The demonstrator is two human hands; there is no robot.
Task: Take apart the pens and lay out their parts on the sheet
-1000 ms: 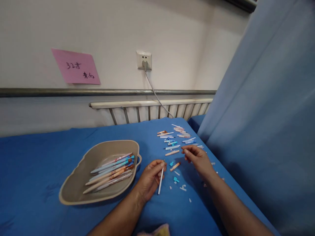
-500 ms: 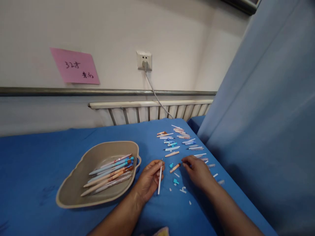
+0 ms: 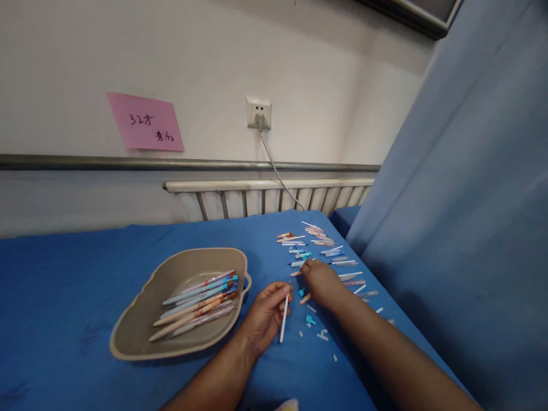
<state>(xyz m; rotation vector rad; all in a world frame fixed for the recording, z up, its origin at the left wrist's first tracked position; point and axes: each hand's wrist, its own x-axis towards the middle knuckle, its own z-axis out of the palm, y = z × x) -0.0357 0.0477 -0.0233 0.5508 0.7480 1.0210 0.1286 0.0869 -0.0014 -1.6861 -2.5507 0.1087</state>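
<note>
Between the thumb and fingers of my left hand [image 3: 268,317] is a slim white pen refill [image 3: 284,319], its fine tip pointing up and away from me. My right hand [image 3: 325,283] reaches across with its fingertips closed on a peach pen barrel [image 3: 295,274]; the hand hides most of that barrel. Under the right hand lies a partly covered orange-brown pen part [image 3: 305,299]. Close by are turquoise clip pieces [image 3: 310,320], a small white tube [image 3: 311,309] and several tiny white bits [image 3: 322,337].
Left of my hands stands a beige basin [image 3: 132,348] with several pens [image 3: 197,302] in it. Rows of pen parts [image 3: 323,240] lie along the right side of the blue cloth [image 3: 64,297]. A blue curtain [image 3: 471,200] hangs at the right.
My right hand has moved left and away from me, from beside the orange-brown part to the peach barrel. My left hand still holds the white refill. The view has shifted slightly.
</note>
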